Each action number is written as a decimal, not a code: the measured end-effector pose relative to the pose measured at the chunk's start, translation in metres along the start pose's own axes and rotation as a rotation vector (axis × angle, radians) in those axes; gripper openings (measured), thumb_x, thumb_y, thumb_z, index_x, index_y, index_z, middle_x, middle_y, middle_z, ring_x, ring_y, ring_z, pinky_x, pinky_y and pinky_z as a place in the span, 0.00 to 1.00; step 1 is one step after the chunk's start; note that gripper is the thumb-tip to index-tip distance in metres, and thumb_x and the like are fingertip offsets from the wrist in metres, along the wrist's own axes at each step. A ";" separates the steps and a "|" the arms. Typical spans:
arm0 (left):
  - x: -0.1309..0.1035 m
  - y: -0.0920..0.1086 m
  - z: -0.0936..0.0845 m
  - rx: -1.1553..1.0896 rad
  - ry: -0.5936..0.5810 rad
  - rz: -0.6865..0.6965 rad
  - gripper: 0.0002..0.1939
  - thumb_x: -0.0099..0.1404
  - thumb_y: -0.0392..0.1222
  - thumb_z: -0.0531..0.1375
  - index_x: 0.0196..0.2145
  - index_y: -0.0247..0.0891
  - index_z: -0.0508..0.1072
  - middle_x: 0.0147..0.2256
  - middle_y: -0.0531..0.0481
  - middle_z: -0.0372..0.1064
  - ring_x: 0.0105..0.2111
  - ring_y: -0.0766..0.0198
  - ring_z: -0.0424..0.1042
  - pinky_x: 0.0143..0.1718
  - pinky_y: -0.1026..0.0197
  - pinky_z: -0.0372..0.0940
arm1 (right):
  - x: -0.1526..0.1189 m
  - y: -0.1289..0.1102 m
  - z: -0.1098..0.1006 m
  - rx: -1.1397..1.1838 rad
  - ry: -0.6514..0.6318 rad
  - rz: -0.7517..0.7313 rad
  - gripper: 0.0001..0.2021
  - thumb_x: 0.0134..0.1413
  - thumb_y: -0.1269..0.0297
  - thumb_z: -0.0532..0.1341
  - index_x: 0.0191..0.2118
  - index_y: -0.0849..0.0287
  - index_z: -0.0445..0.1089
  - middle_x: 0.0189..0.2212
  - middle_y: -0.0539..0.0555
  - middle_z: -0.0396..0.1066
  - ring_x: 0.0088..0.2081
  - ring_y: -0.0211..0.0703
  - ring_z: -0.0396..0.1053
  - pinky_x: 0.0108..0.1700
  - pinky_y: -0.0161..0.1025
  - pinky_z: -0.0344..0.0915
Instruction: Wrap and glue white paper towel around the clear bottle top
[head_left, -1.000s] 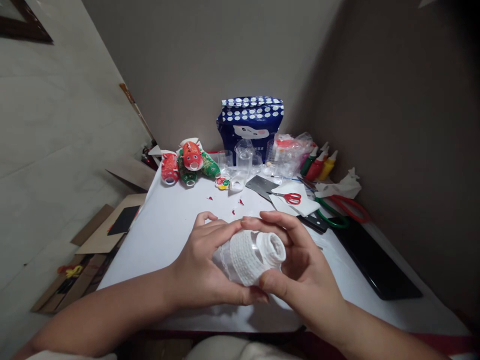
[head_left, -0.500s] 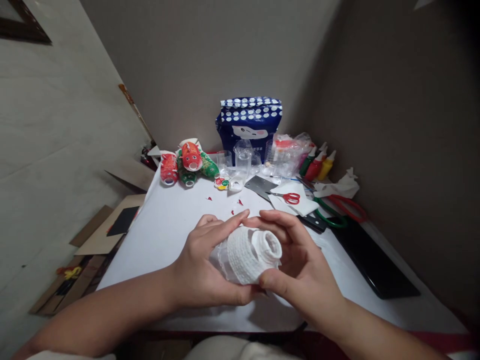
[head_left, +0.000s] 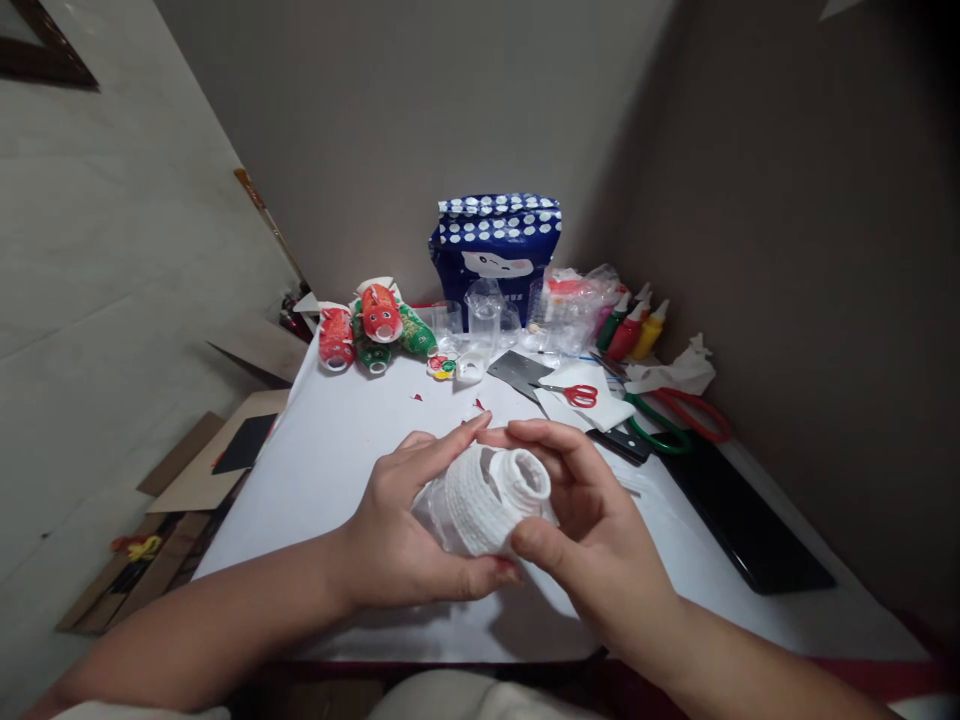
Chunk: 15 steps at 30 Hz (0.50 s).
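Observation:
A clear plastic bottle [head_left: 476, 505], wrapped in textured white material around its shoulder and neck, is held above the white table [head_left: 315, 450]. Its open mouth faces up and to the right. My left hand [head_left: 420, 520] grips the bottle from the left, thumb beneath and fingers along the far side. From the right, my right hand [head_left: 592, 520] curves around the neck end, its thumb pressed on the white wrapping near the neck. The fingers of my right hand are partly hidden behind the bottle.
Red and green fish figures [head_left: 381, 312] lie at the back left, near a blue bag [head_left: 495, 245] and paint bottles [head_left: 651, 330]. Red-handled scissors [head_left: 579, 396] lie on white paper. A black tray-like object [head_left: 750, 520] is at the right.
The bottle and both hands have shifted slightly left. The bottle's mouth has tipped a little more upward. Both hands still hold it.

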<state>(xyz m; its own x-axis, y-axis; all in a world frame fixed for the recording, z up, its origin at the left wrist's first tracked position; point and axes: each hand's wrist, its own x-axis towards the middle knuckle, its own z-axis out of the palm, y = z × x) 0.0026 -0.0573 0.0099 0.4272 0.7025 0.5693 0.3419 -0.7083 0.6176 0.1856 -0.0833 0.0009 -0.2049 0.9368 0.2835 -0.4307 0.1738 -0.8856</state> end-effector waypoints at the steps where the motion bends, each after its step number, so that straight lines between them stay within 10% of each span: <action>1: 0.000 0.000 0.000 -0.017 0.002 -0.009 0.47 0.46 0.57 0.71 0.61 0.41 0.64 0.48 0.39 0.74 0.41 0.50 0.74 0.44 0.50 0.69 | 0.001 0.000 -0.001 -0.003 -0.020 -0.017 0.21 0.54 0.60 0.69 0.52 0.45 0.66 0.52 0.49 0.71 0.55 0.40 0.67 0.57 0.36 0.64; 10: 0.000 0.002 0.000 -0.134 -0.012 -0.082 0.40 0.47 0.54 0.72 0.55 0.39 0.70 0.46 0.39 0.74 0.43 0.47 0.74 0.46 0.50 0.70 | -0.001 -0.007 -0.004 -0.066 -0.093 0.003 0.28 0.50 0.68 0.71 0.54 0.41 0.64 0.56 0.47 0.67 0.58 0.42 0.64 0.59 0.39 0.64; 15: 0.000 0.002 -0.002 -0.198 -0.012 -0.134 0.39 0.47 0.55 0.72 0.55 0.40 0.71 0.43 0.41 0.75 0.42 0.49 0.75 0.45 0.51 0.70 | 0.003 -0.006 -0.004 -0.069 -0.098 -0.022 0.23 0.56 0.57 0.67 0.55 0.45 0.63 0.57 0.52 0.66 0.59 0.49 0.63 0.60 0.46 0.63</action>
<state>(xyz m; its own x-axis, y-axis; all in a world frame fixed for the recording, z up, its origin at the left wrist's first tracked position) 0.0019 -0.0585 0.0126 0.3999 0.7873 0.4693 0.2255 -0.5808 0.7822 0.1916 -0.0806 0.0056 -0.2824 0.8990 0.3348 -0.3755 0.2176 -0.9009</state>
